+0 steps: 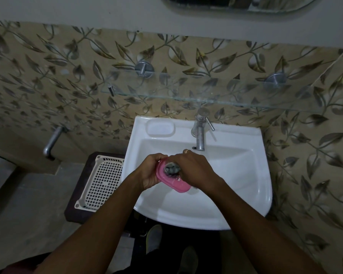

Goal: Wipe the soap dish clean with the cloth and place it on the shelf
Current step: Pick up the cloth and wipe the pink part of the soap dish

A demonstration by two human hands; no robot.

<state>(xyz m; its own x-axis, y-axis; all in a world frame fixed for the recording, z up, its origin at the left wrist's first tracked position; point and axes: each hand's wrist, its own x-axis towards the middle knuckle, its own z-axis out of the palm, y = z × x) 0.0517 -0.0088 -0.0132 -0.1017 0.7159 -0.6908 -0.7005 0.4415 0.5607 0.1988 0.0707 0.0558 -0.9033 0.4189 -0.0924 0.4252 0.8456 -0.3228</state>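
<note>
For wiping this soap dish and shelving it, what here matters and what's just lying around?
In the job: pink soap dish, grey cloth, left hand holding the dish, right hand gripping the cloth, glass shelf.
Lying about: white basket, tap, sink, wall spout.

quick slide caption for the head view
Left hand holds the pink soap dish over the sink; right hand presses a grey cloth into it.

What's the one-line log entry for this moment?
step: wiping | left hand: holds pink soap dish over sink | right hand: grips grey cloth inside it | shelf: dish not yet placed
</note>
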